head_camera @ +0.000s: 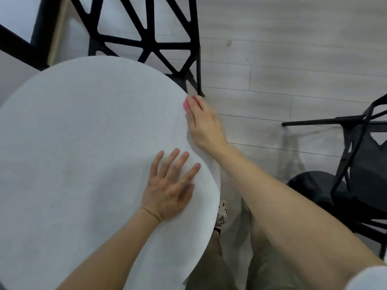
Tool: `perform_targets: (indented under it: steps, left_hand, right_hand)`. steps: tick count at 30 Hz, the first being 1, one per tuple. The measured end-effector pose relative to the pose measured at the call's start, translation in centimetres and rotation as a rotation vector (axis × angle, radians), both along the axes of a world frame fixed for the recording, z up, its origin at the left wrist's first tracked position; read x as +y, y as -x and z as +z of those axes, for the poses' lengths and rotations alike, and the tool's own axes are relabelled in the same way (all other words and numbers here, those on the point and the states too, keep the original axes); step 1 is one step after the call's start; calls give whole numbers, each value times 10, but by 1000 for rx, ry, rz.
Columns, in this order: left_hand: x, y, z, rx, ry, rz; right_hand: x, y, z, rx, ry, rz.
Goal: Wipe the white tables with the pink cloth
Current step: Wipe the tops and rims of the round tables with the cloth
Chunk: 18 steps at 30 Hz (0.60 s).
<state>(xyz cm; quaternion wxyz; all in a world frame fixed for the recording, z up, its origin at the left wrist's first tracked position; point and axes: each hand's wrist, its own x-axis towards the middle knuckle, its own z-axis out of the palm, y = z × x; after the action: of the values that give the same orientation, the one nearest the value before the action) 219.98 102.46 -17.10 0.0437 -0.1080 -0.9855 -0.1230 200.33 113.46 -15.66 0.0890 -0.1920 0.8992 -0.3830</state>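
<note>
- My right hand (206, 126) lies along the right rim of the round white table (83, 143), back upward; its fingers curl about the bunched pink cloth (186, 104) and press it to the table's edge; only a small bright fold shows past my fingertips (the rest is hidden under the hand).
- The pink cloth sits at the far end of that hand, on the rim, near a leg of the black open-lattice chair (146, 38); the broad top spreads to its left, so I judge the coming stroke must run leftward, or follow the rim's curve.
- My left hand (169, 189) rests flat on the tabletop, fingers spread, holding nothing; it lies nearer my body than the cloth, just inside the rim, apart from the right hand.
- A second black chair (360, 164) stands well to the right on the pale plank floor (293, 49).
</note>
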Motion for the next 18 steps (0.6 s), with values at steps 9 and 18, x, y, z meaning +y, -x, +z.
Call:
perform_targets:
  steps: [9, 18]
  left_hand:
    - [-48, 90, 19, 111, 10, 582]
    - [-89, 162, -11, -42, 112, 1092]
  right_hand:
    - [13, 10, -1, -63, 82, 122]
    - [-75, 108, 0, -167, 80, 394]
